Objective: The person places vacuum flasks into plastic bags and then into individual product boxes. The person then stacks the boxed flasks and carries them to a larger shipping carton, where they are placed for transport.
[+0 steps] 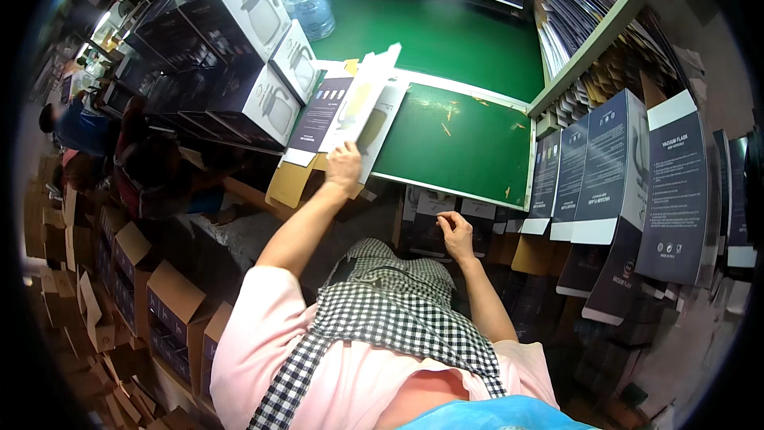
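My left hand (344,166) is closed on the near edge of a flattened flask carton (372,103) with white panels, tilted up over the bench edge. Beneath and beside it lie another dark printed carton panel (320,114) and a brown cardboard piece (293,183). My right hand (456,236) hangs just off the bench's front edge, with fingers loosely curled and no object visible in them. Below the bench, near that hand, dark boxes (430,203) show in shadow.
Finished flask boxes (270,103) are stacked at left, near a clear blue plastic-wrapped bundle (309,8). Dark cartons (609,159) stand along the right of the green bench (454,131). Flat cartons (585,20) fill a rack. Open brown boxes (179,299) and people are at lower left.
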A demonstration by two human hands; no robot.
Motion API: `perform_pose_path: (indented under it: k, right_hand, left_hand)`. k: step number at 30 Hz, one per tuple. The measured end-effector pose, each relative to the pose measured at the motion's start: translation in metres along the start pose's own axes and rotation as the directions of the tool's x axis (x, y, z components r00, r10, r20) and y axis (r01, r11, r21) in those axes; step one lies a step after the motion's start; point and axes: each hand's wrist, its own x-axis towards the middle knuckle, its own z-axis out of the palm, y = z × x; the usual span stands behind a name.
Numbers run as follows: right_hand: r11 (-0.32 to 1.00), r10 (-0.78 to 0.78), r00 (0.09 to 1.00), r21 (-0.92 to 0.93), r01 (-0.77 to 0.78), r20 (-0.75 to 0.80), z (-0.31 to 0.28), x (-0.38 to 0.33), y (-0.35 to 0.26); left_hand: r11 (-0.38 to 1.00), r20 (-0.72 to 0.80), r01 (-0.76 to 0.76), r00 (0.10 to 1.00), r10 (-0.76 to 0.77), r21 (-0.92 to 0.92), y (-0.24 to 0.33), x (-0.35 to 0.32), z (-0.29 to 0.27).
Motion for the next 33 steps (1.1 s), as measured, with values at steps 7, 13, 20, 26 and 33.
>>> perform_pose_path:
  k: [7, 13, 20, 26, 33]
  right_hand:
    - [0.965, 0.001, 0.981, 0.258, 0.05, -0.194, -0.069, 0.104, -0.01]
    - [0.368, -0.156, 0.968, 0.921, -0.126, 0.194, -0.15, 0.227, -0.171]
    - [0.613, -0.457, 0.863, 0.779, 0.132, 0.214, -0.09, 0.25, -0.32]
    - [0.748, -0.134, 0.808, 0.476, 0.462, -0.573, -0.178, 0.262, -0.334]
    - [0.916, -0.179, 0.895, 0.261, 0.303, -0.409, -0.211, 0.271, -0.339]
  left_hand:
    - [0.527, -0.33, -0.156, 0.909, -0.254, -0.835, -0.147, -0.004, -0.211]
    - [0.02, -0.133, -0.132, 0.991, -0.029, -0.991, -0.147, 0.079, -0.091]
    - [-0.049, 0.092, 0.103, 0.978, 0.186, -0.993, 0.011, 0.188, 0.003]
    - [-0.447, -0.481, -0.238, 0.659, 0.578, -0.862, 0.078, 0.09, -0.255]
    - [-0.274, -0.449, -0.359, 0.771, 0.451, -0.892, 0.047, 0.101, -0.307]
